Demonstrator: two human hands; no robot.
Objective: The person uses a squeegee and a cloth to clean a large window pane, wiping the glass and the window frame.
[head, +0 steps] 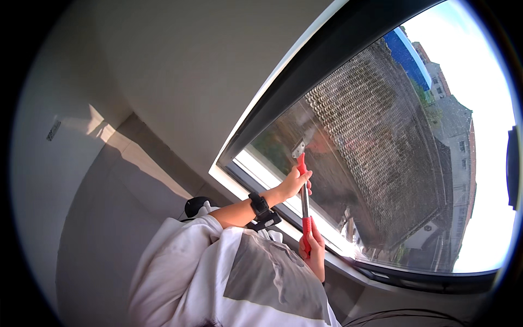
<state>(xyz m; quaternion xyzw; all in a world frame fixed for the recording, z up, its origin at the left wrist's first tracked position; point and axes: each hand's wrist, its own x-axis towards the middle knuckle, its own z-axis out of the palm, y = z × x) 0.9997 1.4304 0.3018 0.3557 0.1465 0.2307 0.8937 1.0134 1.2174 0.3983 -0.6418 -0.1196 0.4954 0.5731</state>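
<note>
A long-handled scraper (305,200) with red grips and a metal shaft stands before a large window pane (327,171). Near its head, my left hand (296,182) is wrapped around the upper red grip. Lower down, my right hand (313,246) grips the red handle end. The flat metal scraper head (298,148) points up at the glass; whether its blade touches the pane I cannot tell. A black band with a small device (261,208) is on my left wrist.
A dark window frame (286,94) and a white sill (241,180) border the glass. Tiled roofs (376,135) lie outside. A grey wall (184,61) rises at the left above a sunlit floor strip (151,165). Dark cables (404,311) show at bottom right.
</note>
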